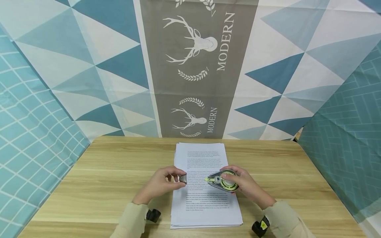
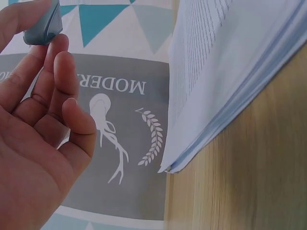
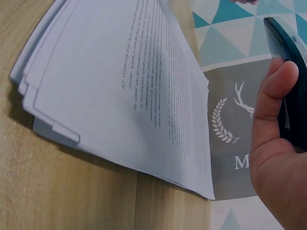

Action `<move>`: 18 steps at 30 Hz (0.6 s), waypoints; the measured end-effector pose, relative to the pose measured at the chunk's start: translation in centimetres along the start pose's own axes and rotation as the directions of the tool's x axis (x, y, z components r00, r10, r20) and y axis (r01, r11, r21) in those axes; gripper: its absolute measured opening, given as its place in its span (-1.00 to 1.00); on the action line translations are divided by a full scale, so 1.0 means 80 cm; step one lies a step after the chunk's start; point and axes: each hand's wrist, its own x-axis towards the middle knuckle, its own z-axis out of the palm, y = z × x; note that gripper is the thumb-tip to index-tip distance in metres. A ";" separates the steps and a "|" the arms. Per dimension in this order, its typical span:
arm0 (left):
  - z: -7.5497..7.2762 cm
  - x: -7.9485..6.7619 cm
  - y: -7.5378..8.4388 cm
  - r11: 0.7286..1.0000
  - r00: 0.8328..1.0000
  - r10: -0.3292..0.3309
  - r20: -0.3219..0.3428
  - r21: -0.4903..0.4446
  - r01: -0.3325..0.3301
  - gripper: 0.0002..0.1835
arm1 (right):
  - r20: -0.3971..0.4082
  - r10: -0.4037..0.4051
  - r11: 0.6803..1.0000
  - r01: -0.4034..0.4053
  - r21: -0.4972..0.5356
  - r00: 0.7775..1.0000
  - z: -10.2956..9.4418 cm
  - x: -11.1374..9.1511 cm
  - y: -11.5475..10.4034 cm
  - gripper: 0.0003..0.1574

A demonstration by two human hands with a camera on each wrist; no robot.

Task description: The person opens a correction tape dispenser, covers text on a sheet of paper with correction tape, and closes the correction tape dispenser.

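Observation:
A stack of printed paper [image 1: 205,216] lies on the wooden table. Over its left side, my left hand [image 1: 162,183] pinches a small dark grey cap [image 1: 183,178] between thumb and fingertips. The left wrist view shows the cap [image 2: 44,25] held up, smooth and slightly see-through, with the other fingers of the hand [image 2: 41,129] loosely bent. From the right, my right hand [image 1: 242,181] grips a correction tape [image 1: 227,184] with a clear case and yellow-green wheel. Its uncovered yellow-green tip points left toward the cap, over the printed lines. In the right wrist view, the correction tape [image 3: 295,96] appears edge-on, partly cut off.
Wooden tabletop [image 1: 119,178] extends on both sides of the stack. The sheets [image 3: 53,122] are slightly uneven at their edges. Behind the table hangs a patterned cloth [image 1: 193,82] with deer heads and triangles. Black straps [image 1: 153,215] with cameras sit at both wrists.

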 end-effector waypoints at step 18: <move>0.013 0.005 0.007 1.000 1.000 -0.026 0.016 -0.016 0.026 -0.67 | 0.028 -0.008 1.000 0.007 0.026 1.000 0.008 0.004 -0.002 -0.38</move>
